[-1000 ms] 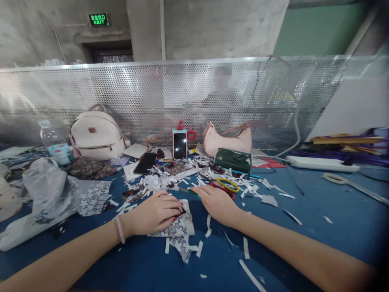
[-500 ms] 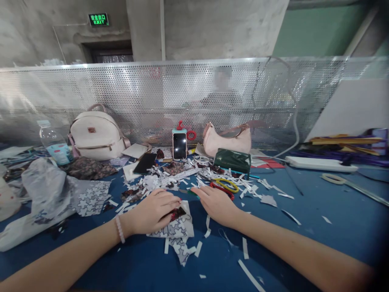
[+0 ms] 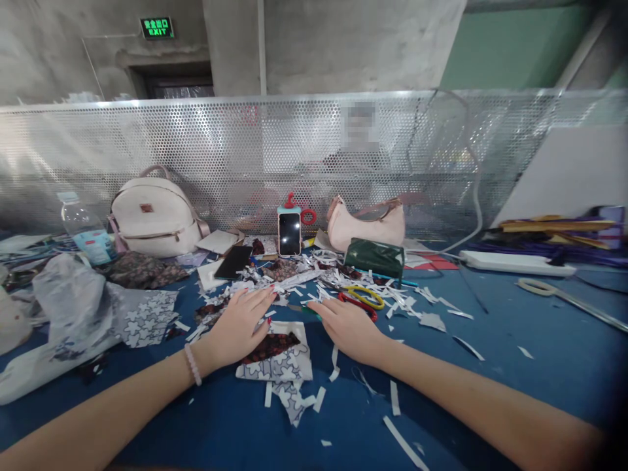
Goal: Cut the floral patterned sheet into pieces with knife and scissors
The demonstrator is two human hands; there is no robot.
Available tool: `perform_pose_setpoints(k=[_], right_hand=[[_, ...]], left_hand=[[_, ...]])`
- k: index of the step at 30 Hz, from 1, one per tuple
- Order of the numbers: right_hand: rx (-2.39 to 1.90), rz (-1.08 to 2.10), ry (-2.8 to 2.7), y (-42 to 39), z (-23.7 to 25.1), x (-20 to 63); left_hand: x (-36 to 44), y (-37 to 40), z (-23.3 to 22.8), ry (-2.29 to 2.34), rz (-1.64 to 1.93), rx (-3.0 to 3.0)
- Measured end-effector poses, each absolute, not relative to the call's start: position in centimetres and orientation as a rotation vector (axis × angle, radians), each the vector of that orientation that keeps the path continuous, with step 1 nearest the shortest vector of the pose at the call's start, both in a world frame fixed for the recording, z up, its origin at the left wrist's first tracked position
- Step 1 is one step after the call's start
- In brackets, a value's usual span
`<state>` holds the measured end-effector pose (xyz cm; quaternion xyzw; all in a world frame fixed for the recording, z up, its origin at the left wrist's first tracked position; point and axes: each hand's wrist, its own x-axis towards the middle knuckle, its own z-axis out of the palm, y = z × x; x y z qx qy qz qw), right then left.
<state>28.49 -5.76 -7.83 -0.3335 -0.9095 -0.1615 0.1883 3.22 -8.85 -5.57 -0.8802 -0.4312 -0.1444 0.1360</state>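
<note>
My left hand lies flat with fingers spread at the left edge of a dark red patterned piece, which rests on a white flower-print paper. My right hand rests palm down on the blue table just right of that paper, fingers apart and holding nothing. Red-handled scissors and yellow-handled scissors lie just beyond my right fingertips. White paper strips and scraps are scattered all around.
At the back stand a white backpack, a propped phone, a pink handbag, a green pouch and a water bottle. A plastic bag lies at left, a power strip at right. A person sits behind the perforated metal screen.
My left hand has slid left and forward off the flower-print paper and opened its fingers, uncovering the dark red piece. My right hand has stayed put.
</note>
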Motion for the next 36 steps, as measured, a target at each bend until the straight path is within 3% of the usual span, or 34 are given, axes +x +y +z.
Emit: perform_pose_setpoints(k=[13, 32, 36], right_hand=[[-0.937, -0.418, -2.557, -5.8, -8.1, 28.4], [-1.059, -0.033, -2.578, -5.3, -8.0, 28.6], [-1.097, -0.014, -2.582, -5.4, -7.8, 28.4]], left_hand=[[2.8, -8.2, -5.8, -1.470, -0.417, -2.561], [3.4, -9.5, -4.6, -1.254, -0.233, -2.987], [3.4, -10.0, -4.1, -1.201, -0.447, -3.009]])
